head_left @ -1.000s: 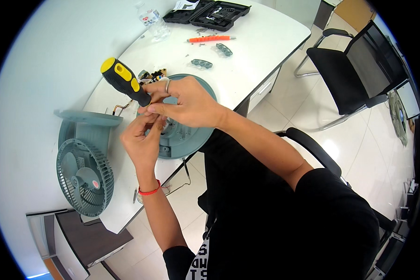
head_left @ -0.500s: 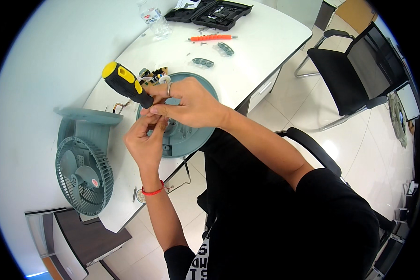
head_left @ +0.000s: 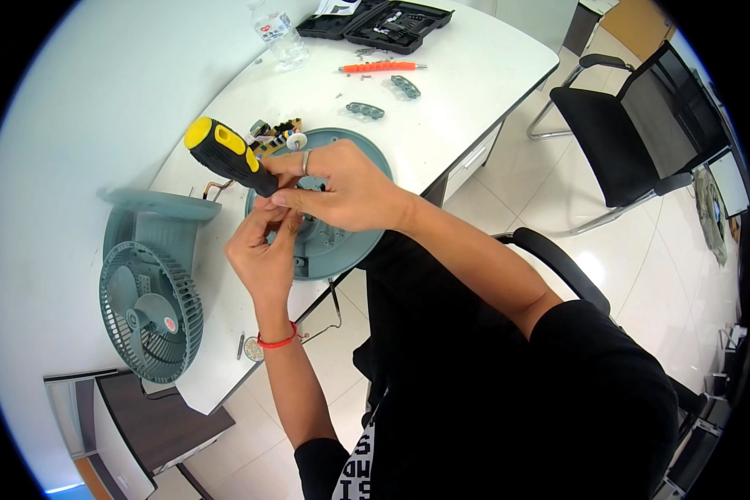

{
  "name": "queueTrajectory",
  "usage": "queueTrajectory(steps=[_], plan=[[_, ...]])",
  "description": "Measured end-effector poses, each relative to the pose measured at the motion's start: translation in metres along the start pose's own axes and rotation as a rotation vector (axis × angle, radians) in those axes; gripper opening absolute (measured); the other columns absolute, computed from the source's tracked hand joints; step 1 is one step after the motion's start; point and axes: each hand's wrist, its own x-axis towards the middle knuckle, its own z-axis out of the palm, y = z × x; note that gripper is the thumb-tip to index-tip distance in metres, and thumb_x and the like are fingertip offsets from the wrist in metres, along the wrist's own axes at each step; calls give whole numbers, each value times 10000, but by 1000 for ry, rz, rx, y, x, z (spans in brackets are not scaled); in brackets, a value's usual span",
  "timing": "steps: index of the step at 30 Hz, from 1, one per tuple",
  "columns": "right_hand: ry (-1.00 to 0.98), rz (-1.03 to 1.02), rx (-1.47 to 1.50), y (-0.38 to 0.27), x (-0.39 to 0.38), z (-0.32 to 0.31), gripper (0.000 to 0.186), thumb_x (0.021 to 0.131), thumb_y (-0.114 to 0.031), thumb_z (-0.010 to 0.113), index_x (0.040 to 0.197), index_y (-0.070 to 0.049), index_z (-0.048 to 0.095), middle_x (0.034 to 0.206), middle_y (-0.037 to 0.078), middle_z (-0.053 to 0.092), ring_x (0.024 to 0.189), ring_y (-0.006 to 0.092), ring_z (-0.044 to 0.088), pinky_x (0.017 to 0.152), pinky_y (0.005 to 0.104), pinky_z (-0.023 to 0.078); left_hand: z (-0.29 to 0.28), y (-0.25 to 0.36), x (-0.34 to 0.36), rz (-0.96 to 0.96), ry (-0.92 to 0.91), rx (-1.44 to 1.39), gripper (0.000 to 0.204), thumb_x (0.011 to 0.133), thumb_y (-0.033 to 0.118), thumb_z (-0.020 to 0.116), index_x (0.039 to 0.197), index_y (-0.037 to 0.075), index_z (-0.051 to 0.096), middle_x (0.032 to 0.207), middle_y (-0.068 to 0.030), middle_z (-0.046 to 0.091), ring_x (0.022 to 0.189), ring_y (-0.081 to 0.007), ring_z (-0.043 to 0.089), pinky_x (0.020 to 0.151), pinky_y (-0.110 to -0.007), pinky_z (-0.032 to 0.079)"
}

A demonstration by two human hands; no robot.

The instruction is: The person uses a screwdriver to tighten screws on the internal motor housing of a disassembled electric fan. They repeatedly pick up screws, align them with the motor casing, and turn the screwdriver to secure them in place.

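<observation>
My right hand (head_left: 337, 187) is closed on a yellow and black screwdriver (head_left: 229, 156), gripping it near the lower end of its handle. The handle slants up to the left. Right against it, my left hand (head_left: 264, 243) is pinched at the fingertips near the screwdriver's tip; what it pinches is hidden by the fingers. Both hands are above a round grey-green plastic base (head_left: 354, 242) at the table's edge. A small circuit board (head_left: 279, 136) with several components lies just beyond the base.
A grey-green fan (head_left: 152, 312) stands at the left of the white table (head_left: 467, 71). Farther back are a clear bottle (head_left: 280, 37), an open black tool case (head_left: 398, 27), an orange pen-shaped tool (head_left: 382, 67) and two small grey-green parts (head_left: 365, 110). A black chair (head_left: 592, 133) stands to the right.
Both hands and the screwdriver have shifted very slightly to the right and down. The grips look the same.
</observation>
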Motion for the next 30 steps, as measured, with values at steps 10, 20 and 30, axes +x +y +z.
queueTrajectory(steps=[10, 20, 30], plan=[[23, -33, -23, -11, -3, 0, 425, 875, -150, 767, 1253, 40, 718, 869, 216, 740, 777, 311, 753, 708, 320, 571, -5, -4, -1, 31, -22, 12, 121, 851, -93, 770, 967, -65, 748, 854, -92, 761, 776, -115, 700, 722, -254, 543], [41, -38, 18, -11, -4, 1, 416, 887, -100, 750, 1275, 42, 705, 898, 186, 766, 790, 279, 766, 727, 308, 586, -3, -4, -3, 25, -56, -24, 119, 858, -89, 766, 972, -63, 747, 853, -88, 764, 777, -115, 706, 721, -255, 549], [50, -53, 19, -9, -4, 3, 414, 901, -96, 747, 1293, 30, 701, 897, 162, 771, 787, 257, 764, 721, 311, 581, -3, -4, 0, 30, -54, -6, 118, 861, -97, 758, 973, -64, 739, 859, -90, 764, 772, -125, 714, 726, -255, 562]])
